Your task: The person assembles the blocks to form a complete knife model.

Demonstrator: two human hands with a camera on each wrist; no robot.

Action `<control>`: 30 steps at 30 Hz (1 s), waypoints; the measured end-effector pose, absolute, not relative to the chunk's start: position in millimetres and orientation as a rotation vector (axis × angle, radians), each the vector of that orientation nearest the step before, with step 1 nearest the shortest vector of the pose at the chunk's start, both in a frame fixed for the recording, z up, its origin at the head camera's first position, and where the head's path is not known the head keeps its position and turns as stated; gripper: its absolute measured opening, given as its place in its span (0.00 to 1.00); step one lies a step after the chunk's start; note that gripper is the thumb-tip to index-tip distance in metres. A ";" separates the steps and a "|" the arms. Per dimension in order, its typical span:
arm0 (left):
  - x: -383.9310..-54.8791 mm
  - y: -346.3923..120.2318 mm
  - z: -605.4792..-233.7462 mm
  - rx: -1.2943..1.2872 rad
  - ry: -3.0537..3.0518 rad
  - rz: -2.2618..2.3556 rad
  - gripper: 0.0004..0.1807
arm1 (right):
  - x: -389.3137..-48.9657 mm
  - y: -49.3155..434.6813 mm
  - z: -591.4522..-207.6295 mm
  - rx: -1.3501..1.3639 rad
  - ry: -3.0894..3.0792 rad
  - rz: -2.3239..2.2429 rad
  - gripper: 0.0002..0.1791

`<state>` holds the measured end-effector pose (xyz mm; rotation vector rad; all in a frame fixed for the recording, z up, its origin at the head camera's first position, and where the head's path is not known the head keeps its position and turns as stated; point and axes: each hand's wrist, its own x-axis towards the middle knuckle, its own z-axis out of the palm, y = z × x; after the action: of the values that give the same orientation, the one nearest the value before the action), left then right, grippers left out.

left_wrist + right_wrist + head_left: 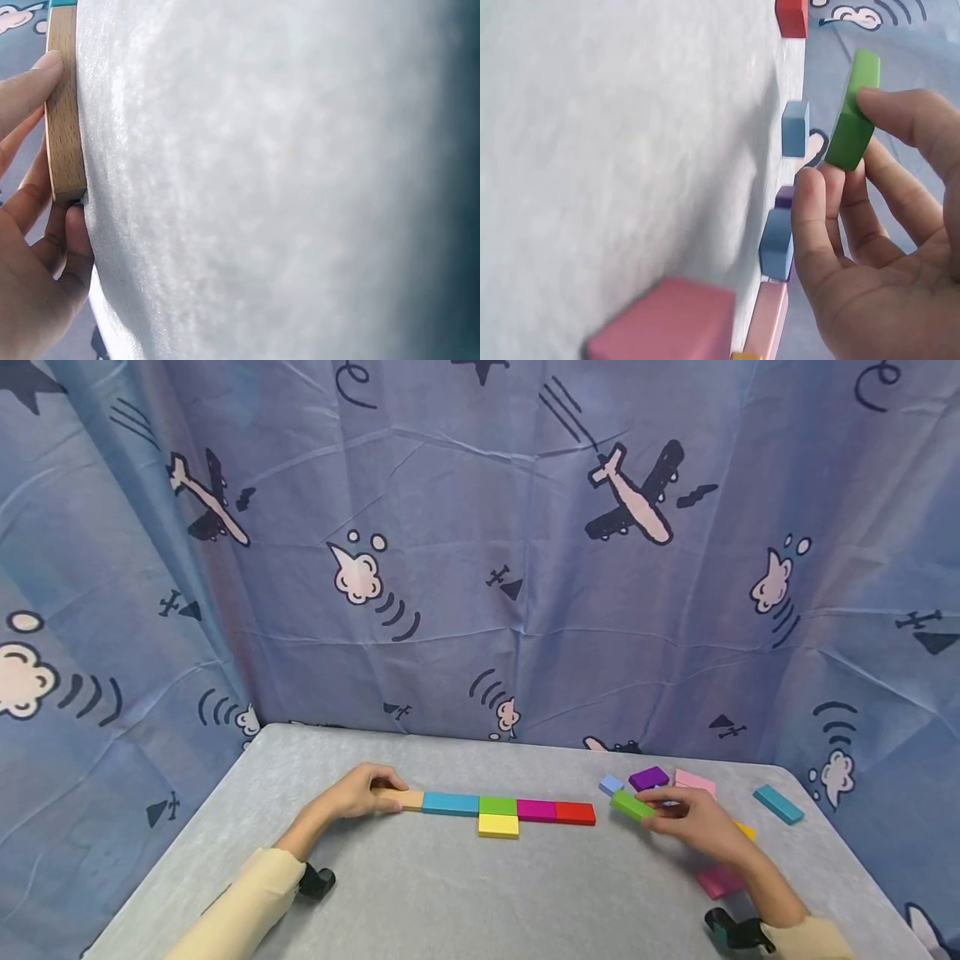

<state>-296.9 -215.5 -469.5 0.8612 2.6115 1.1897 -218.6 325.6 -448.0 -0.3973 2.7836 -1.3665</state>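
Note:
My left hand [360,789] grips a plain wooden block [66,105] at the left end of a row on the table; its thumb lies along the near side. From there the row runs right through a blue block [451,804], a green block [498,807], a magenta block [536,811] and a red block [575,813]. A yellow block [498,826] touches the near side of the row's green one. My right hand [693,818] pinches another green block [855,112], raised off the table to the right of the row.
Around the right hand lie a small light blue block [611,784], a purple block [649,777], a pink block [694,782], a dark pink block [720,882] and a partly hidden yellow-orange block [746,831]. A teal block [778,804] lies farther right. A patterned curtain [450,677] hangs behind the table.

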 end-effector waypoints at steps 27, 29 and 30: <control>-294.4 -214.3 -468.3 0.852 2.591 1.219 0.10 | -237.1 258.9 -443.1 -0.786 2.570 -1.439 0.18; -294.8 -214.8 -469.1 0.855 2.596 1.211 0.10 | -239.6 252.4 -441.9 -0.792 2.553 -1.432 0.18; -295.1 -215.2 -469.5 0.861 2.597 1.210 0.10 | -241.0 248.4 -441.7 -0.786 2.545 -1.430 0.18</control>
<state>-295.1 -215.2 -469.5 0.8608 2.5974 1.2096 -241.0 248.4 -441.7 -0.7860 2.5447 -1.4302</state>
